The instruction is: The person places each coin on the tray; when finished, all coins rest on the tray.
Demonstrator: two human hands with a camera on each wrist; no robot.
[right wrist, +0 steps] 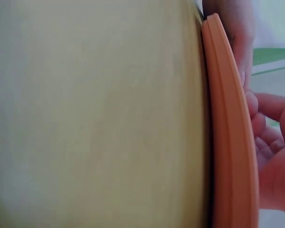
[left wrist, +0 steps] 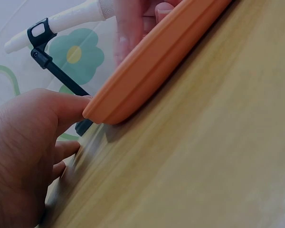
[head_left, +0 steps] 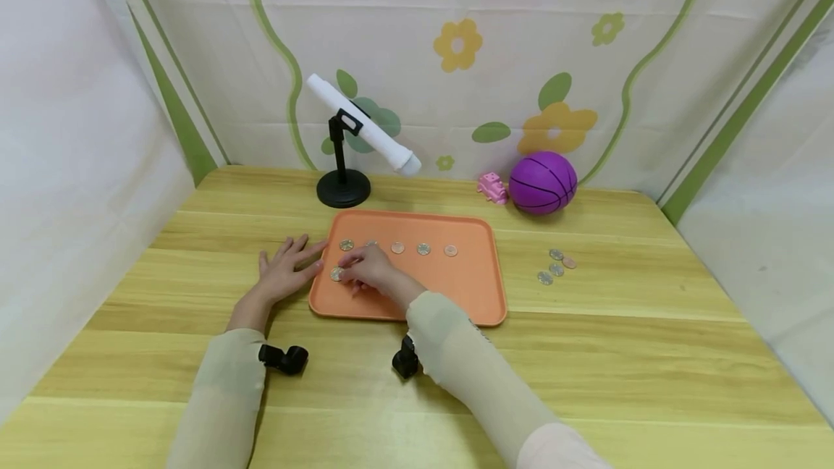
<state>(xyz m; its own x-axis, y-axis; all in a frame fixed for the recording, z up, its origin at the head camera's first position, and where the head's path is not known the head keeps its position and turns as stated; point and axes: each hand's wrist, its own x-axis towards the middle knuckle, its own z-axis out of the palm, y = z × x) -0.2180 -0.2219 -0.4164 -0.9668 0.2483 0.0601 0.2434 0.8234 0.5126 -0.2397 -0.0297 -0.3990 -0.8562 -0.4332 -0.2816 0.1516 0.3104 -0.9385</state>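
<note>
An orange tray [head_left: 456,288] lies on the wooden table. Toward its far side runs a row of several coins [head_left: 423,249], some silver and some copper-coloured, one partly covered by my right hand [head_left: 374,270]. That hand reaches over the tray with bent fingers, and its thumb and index finger pinch the edge of a silver coin [head_left: 336,273] near the left rim. In the right wrist view the tray wall hides this coin. My left hand [head_left: 287,277] is spread beside the tray, with thumb and index finger at its left rim and the other fingers on the table.
Right of the tray lies a loose group of silver and copper coins [head_left: 556,269]. Behind it, a white microphone [head_left: 365,125] leans on a black stand [head_left: 343,188]. A pink toy train [head_left: 492,188] and a purple ball [head_left: 543,183] sit by the back curtain.
</note>
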